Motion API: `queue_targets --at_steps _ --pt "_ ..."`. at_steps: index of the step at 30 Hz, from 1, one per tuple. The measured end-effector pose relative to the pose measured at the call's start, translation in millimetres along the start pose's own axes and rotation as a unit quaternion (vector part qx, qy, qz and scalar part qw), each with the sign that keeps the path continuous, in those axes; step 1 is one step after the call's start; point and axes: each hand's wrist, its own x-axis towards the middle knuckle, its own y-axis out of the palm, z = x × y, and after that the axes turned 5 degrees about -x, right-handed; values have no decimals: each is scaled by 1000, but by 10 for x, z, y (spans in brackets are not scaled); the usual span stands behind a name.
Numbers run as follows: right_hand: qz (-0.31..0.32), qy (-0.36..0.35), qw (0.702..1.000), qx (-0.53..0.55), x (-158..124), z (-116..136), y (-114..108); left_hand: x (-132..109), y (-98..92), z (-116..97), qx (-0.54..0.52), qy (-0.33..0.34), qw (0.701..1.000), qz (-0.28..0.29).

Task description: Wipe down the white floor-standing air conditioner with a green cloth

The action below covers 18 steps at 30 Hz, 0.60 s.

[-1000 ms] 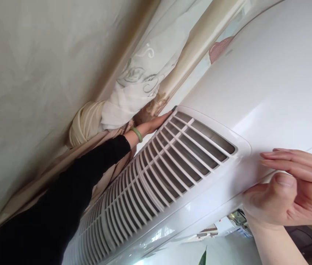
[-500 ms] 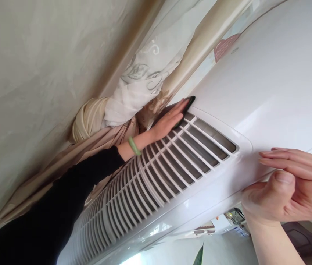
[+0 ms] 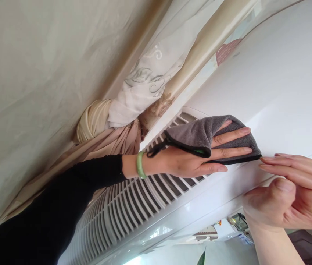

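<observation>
My left hand [image 3: 191, 163], in a black sleeve with a green bracelet [image 3: 140, 165], presses a grey cloth [image 3: 200, 134] flat against the upper end of the grille [image 3: 133, 206] of a tall white air conditioner [image 3: 268, 84]. The cloth wraps over the back of that hand, and its fingers lie stretched out on it. My right hand [image 3: 290, 195] rests on the white casing just right of the cloth, fingers extended and thumb bent, holding nothing. Its fingertips almost touch the cloth's edge.
Behind the unit hang a white embroidered sheer curtain [image 3: 144, 84] and a beige curtain tied in a knot [image 3: 95, 119], close to my left forearm. A pale wall [image 3: 34, 73] fills the left side. A green leaf tip [image 3: 201, 257] shows at the bottom edge.
My left hand has slid with the cloth from the far corner of the grille, by the curtain, across to the near end beside my right hand. The right hand has stayed in place.
</observation>
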Motion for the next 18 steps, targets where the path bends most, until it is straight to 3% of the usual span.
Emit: queue_targets --at_steps 2,7,12,18 --pt "-8 3 1000 8 4 -48 22 -14 -2 139 -17 -16 1000 -19" --pt "-95 -83 991 42 -64 -290 136 -183 134 763 -166 -179 962 -122" --pt "-145 -77 986 39 -92 -377 224 -385 315 1293 -359 -326 861 -151" --pt "-142 -18 990 9 -43 -173 223 -517 475 1423 -500 -457 721 -148"
